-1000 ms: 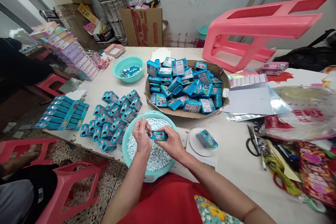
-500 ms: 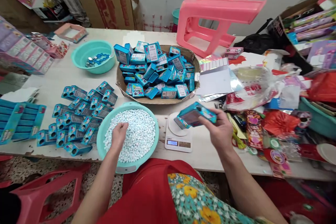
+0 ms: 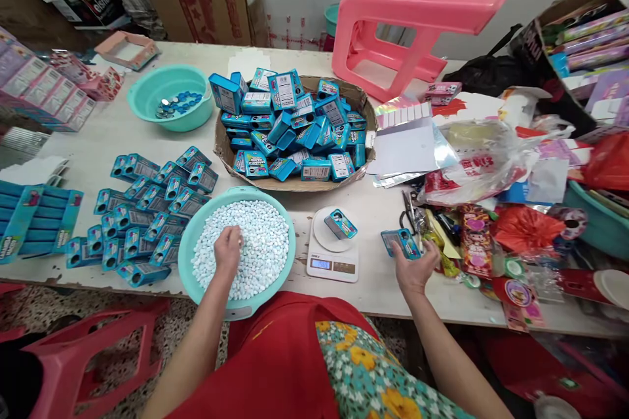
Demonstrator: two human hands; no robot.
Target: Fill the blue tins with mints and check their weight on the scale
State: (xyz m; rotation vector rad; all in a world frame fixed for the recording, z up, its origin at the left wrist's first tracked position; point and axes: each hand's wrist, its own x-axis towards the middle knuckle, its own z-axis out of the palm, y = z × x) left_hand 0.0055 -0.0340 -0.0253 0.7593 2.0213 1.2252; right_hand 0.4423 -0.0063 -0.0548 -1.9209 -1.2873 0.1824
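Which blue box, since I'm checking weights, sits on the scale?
The lone box on the white plate, between the bowl of white pellets and the right hand.

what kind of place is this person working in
Likely a small packing workshop: a round teal plastic basin of small white pellets, a flat white plastic digital scale bearing a blue rectangular box, and a brown cardboard tray heaped with similar boxes.

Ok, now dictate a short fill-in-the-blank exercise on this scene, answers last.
The right hand is at a box coloured ____. The left hand is at the bowl; in view, the scale stands to the bowl's ____. The number of boxes on the scale is ____.
Missing words: blue; right; one.
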